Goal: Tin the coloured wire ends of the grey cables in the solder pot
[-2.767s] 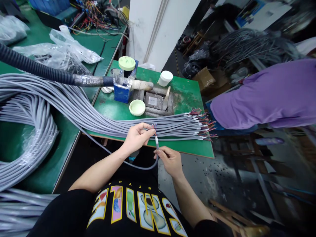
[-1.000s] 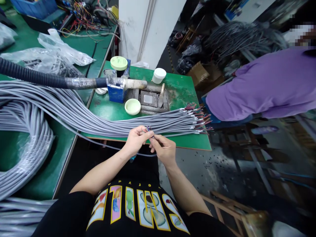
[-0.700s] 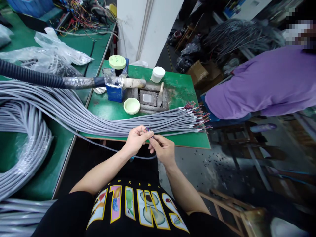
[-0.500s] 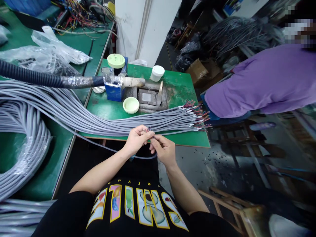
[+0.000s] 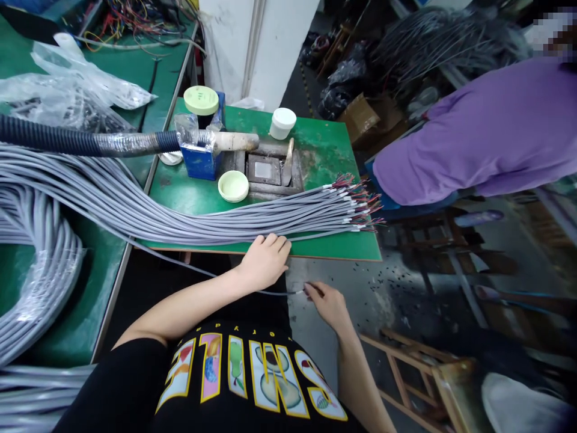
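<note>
- The hands have come apart: half a second ago both were pinched together over the coloured wires at the tip of one grey cable, just in front of the table edge
- Now the left hand has gone forward to the near edge of the green table, fingers curled down over the closest strand of the cable bundle; it seems to be closing on a cable there, though whether it has a real hold cannot be told from this view
- The right hand has dropped lower and to the right, off the table and over the floor, pinching the end of the single grey cable between thumb and fingertips (a narrow grip, with the stripped end just showing at the fingers)
- That cable runs leftwards from the pinch, passes under the left wrist and goes on toward the big coils
- By my reading the end work on this cable is finished and it is being drawn aside while the other hand goes for another one
- The bundle's stripped ends fan out at the table's right edge, near a person in a purple top
</note>
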Available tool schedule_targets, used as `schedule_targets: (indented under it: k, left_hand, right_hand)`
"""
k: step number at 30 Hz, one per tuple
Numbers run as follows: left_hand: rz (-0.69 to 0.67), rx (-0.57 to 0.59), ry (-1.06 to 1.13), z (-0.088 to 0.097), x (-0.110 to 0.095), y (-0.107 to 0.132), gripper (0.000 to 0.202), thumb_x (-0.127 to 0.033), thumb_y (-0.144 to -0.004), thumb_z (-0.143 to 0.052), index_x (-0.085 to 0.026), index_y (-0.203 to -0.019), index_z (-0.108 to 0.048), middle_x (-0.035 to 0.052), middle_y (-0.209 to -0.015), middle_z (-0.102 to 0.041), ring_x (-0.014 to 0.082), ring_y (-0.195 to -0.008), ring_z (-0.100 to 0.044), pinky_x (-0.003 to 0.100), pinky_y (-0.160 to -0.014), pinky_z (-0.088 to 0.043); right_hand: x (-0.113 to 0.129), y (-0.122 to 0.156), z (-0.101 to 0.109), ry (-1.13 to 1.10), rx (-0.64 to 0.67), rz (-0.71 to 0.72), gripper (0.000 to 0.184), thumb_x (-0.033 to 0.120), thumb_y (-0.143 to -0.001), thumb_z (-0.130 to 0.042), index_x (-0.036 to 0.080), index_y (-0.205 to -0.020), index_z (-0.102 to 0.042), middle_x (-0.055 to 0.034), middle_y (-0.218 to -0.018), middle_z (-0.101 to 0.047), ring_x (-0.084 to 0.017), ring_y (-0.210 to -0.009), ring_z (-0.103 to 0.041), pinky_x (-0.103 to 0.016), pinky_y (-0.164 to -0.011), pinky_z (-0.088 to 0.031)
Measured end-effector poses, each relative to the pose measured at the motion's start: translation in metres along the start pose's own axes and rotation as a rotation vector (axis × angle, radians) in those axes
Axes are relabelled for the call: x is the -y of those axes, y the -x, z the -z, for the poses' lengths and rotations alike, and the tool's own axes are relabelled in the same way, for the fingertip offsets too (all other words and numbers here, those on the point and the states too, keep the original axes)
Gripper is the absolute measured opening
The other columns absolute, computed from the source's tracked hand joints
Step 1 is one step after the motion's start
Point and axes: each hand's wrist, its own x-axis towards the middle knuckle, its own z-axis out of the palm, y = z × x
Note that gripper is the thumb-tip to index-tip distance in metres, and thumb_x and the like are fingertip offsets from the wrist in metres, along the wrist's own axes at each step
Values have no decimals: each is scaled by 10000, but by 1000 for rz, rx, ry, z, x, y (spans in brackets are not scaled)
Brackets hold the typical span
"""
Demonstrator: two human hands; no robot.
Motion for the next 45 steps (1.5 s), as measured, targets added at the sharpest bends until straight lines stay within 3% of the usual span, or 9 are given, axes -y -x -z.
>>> schedule_targets:
  k: [6,11,16,21,25,32,37,40,45]
  left_hand:
    - [10,76,-31,-11,-6,-13,154,-178,-898,-452,-129,-913,-597,109,-917,-582,257,-943,-487,368,-736,-346]
    - [-59,-58,86,-6,-4,-7,227,-255,-936,-411,-182,-997,-617,80,-947,-589,225,-898,-483,354,-725,-352]
    - [-80,-86,145,12,-2,1,277,-317,-930,-462,-185,-1138,-588,77,-1051,-605,205,-942,-507,333,-758,-378]
    - [0,-97,-24,36,27,9,617,-323,-795,-673,-166,-1341,-433,127,-1335,-486,287,-1239,-396,410,-958,-351]
    - [107,-17,-95,43,61,12,489,-286,-799,-664,-170,-1256,-533,119,-1238,-565,278,-1137,-483,389,-901,-421]
    - [250,-176,10,36,78,3,215,-289,-901,-536,-183,-1027,-675,65,-992,-680,209,-939,-596,303,-798,-477]
    - [207,-187,28,36,75,2,291,-373,-862,-600,-174,-1064,-665,75,-978,-682,224,-955,-587,326,-816,-477]
    - [207,-175,46,37,75,3,313,-398,-842,-622,-170,-1052,-669,70,-962,-686,218,-917,-593,325,-800,-478]
    - [141,-133,115,42,75,2,253,-294,-845,-612,-168,-1060,-658,56,-998,-688,212,-937,-591,340,-853,-462]
  right_hand:
    - [47,-4,-24,-733,337,111,405,483,-750,-655,155,-987,-640,-56,-731,-708,-173,-578,-666,-305,-575,-533]
    - [68,-20,-6,-1192,23,181,406,469,-699,-719,184,-973,-626,-20,-778,-711,-132,-520,-639,-230,-431,-480]
    - [81,-27,21,-1254,-299,350,319,468,-719,-713,185,-822,-611,6,-698,-699,-121,-461,-621,-238,-433,-509]
    - [94,-33,32,-1210,-368,458,305,455,-729,-717,176,-767,-598,-4,-697,-705,-135,-506,-655,-252,-487,-551]
    - [99,-55,41,-1179,-325,444,334,477,-721,-724,168,-799,-622,-2,-705,-703,-125,-532,-664,-250,-536,-572]
    - [87,-87,51,-767,-214,327,403,520,-707,-707,142,-841,-672,-32,-668,-687,-159,-565,-667,-272,-533,-546]
    - [90,-72,29,-210,-177,665,198,375,-827,-605,211,-842,-715,-52,-837,-715,-203,-799,-655,-368,-759,-519]
    - [100,-61,11,123,-99,898,241,297,-901,-504,211,-995,-708,-70,-890,-689,-209,-844,-598,-367,-804,-464]
    - [119,-49,-6,590,-153,929,323,316,-923,-487,174,-1179,-624,-98,-889,-589,-213,-794,-502,-326,-701,-355]
